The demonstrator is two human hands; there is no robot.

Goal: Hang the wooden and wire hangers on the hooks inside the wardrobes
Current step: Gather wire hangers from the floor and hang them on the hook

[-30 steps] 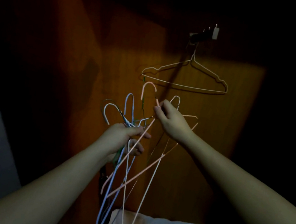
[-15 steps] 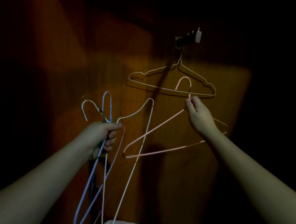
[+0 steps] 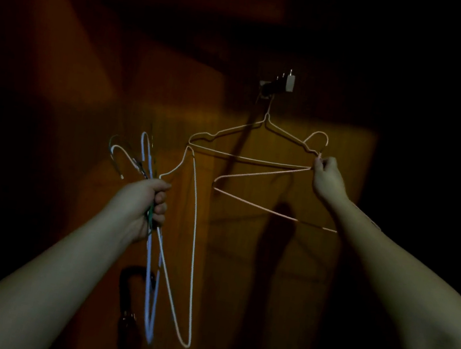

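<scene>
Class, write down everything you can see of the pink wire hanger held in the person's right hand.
The pink wire hanger is thin coated wire bent into a triangle with a curved hook on top. It is tilted sideways, its hook up at the right and its body pointing left. The right hand pinches its neck just below the hook. It is in the air before the wooden back panel, not yet on the wall hook.

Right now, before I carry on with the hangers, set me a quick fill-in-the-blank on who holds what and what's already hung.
1. The right hand pinches the pink hanger just below its ____.
2. The left hand grips a ____ of wire hangers.
3. On the hook rack, ____ hanger already hangs.
4. The pink hanger's own hook sits ____ the rack.

Missing words: hook; bunch; one; below
</scene>
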